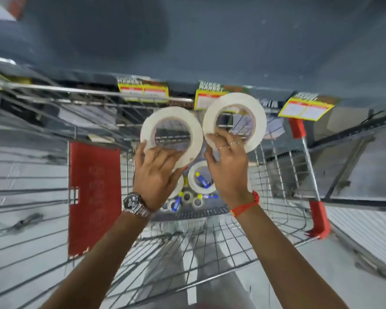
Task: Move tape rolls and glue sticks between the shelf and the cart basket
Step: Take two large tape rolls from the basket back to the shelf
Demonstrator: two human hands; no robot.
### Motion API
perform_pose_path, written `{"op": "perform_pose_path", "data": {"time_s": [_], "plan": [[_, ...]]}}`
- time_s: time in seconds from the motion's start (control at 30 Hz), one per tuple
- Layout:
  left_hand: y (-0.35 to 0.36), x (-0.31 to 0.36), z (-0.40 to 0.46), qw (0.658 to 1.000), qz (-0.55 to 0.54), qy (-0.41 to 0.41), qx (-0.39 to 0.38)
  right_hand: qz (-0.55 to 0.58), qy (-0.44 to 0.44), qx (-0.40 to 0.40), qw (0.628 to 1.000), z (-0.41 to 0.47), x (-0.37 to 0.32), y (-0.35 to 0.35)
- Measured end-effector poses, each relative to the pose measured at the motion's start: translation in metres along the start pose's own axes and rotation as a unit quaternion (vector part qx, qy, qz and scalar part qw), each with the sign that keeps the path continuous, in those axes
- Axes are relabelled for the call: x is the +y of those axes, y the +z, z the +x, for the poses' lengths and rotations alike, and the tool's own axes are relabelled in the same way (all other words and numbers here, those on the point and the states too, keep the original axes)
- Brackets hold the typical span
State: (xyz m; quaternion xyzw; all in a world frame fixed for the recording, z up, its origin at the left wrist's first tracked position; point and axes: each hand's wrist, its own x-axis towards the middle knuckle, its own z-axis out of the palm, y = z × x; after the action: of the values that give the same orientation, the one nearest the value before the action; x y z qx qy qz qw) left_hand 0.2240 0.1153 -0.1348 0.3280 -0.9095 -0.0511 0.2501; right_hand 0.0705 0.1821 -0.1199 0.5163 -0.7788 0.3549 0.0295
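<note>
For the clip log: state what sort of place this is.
Most likely a supermarket aisle. A wire shopping cart stands against a shelf edge hung with yellow price tags, and loose tape rolls and glue sticks lie in the cart.

Your left hand [157,172] and right hand [228,172] each grip a white tape roll: the left roll [194,139], the right roll [257,121]. Below your fingers lie another white roll [192,177] and blue glue sticks [202,180] with yellow caps. A red cord [246,205] circles your right wrist, a silver watch [135,205] your left. Beyond your fingertips hang yellow tags [305,109] with red bands; the basket's panel [95,195] is red.
</note>
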Motion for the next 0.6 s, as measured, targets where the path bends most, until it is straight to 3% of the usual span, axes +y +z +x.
{"op": "perform_pose_path", "data": {"time_s": [0.1, 0.17, 0.33, 0.5, 0.6], "plan": [[0.027, -0.007, -0.046, 0.99, -0.026, -0.078, -0.114, -0.006, -0.006, -0.086, 0.996, -0.037, 0.013, 0.028], [0.045, -0.011, -0.068, 0.964, -0.069, -0.165, -0.194, -0.017, -0.009, -0.167, 0.986, -0.059, 0.021, 0.044], [0.079, -0.018, -0.09, 0.892, -0.123, -0.332, -0.28, -0.029, 0.042, -0.371, 0.927, -0.081, 0.034, 0.071], [0.114, -0.024, -0.101, 0.887, -0.077, -0.295, -0.347, -0.046, 0.034, -0.421, 0.905, -0.082, 0.048, 0.098], [0.123, -0.023, -0.109, 0.862, -0.046, -0.282, -0.419, -0.079, 0.031, -0.451, 0.889, -0.086, 0.055, 0.108]]}}
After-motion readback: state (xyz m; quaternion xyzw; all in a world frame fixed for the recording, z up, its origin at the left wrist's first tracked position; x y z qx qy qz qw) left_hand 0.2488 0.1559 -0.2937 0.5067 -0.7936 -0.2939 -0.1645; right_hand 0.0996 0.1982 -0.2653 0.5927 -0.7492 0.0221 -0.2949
